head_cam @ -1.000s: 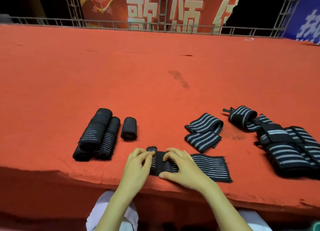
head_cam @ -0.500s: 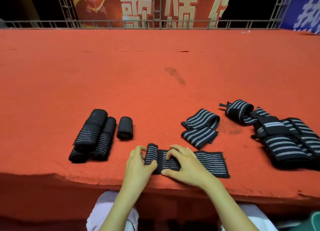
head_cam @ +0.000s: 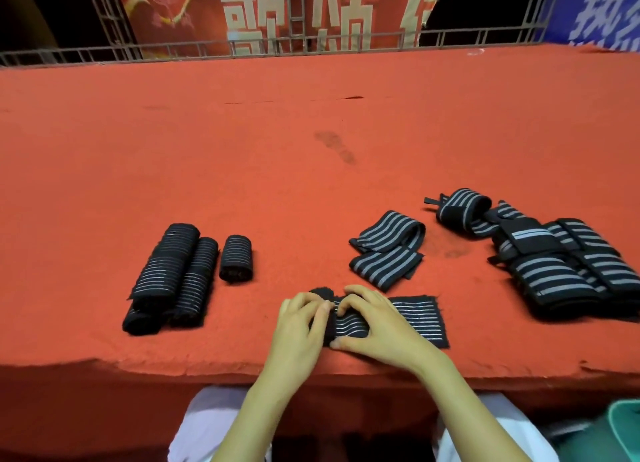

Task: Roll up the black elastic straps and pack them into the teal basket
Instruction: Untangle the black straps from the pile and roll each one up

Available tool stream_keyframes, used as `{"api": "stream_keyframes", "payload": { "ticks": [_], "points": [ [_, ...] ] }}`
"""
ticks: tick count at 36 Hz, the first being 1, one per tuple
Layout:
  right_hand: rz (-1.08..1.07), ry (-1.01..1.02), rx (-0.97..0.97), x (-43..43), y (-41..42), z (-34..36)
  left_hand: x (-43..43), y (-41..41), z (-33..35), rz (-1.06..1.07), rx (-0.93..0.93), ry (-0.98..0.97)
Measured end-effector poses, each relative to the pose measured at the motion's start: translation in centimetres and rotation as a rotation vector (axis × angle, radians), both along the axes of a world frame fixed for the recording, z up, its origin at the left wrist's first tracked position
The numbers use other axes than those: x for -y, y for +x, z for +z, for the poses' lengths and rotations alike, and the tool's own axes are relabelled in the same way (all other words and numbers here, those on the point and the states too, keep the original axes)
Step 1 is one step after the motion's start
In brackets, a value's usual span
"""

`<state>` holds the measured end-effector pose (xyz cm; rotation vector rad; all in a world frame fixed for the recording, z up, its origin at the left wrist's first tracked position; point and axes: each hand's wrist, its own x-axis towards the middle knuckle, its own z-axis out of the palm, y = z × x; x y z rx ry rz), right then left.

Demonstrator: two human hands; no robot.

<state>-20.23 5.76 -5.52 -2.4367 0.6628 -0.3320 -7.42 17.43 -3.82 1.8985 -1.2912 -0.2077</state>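
Observation:
A black strap with thin grey stripes (head_cam: 420,318) lies near the front edge of the red carpeted surface (head_cam: 311,171), its left end rolled up. My left hand (head_cam: 301,326) and my right hand (head_cam: 374,323) both curl their fingers around that roll. Several finished rolls (head_cam: 173,274) lie to the left, with one short roll (head_cam: 236,258) beside them. A folded strap (head_cam: 388,248) lies behind my right hand. A heap of unrolled straps (head_cam: 554,261) sits at the right. A corner of the teal basket (head_cam: 623,430) shows at the bottom right, below the surface.
The carpet's front edge (head_cam: 207,366) runs just below my hands, with my white-clad knees (head_cam: 207,423) under it. A metal rail (head_cam: 311,44) and red and blue banners stand behind the far edge. A dark smudge (head_cam: 336,146) marks the carpet's middle.
The roll has grown thicker and moved right along the strap, so less flat strap shows. Both hands have closed in over the roll.

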Motion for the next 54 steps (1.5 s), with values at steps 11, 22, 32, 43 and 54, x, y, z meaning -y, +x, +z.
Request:
{"api": "stream_keyframes", "payload": {
  "ticks": [11, 22, 32, 43, 54],
  "points": [
    [0.000, 0.040, 0.034, 0.2, -1.1, 0.3, 0.1, 0.6, 0.0, 0.122, -0.340, 0.052],
    [0.000, -0.017, 0.023, -0.1, -0.3, 0.7, 0.3, 1.2, 0.9, 0.190, -0.322, 0.195],
    [0.111, -0.107, -0.041, -3.0, 4.9, 1.0, -5.0, 6.7, 1.4, 0.355, -0.381, 0.136],
    [0.125, -0.091, -0.071, -3.3, 6.3, 0.9, -4.7, 5.5, 0.9, 0.329, 0.010, 0.035],
    [0.081, -0.041, -0.028, -1.1, 3.2, 0.5, -3.3, 4.0, -0.2, 0.061, -0.083, -0.019]
  ]
}}
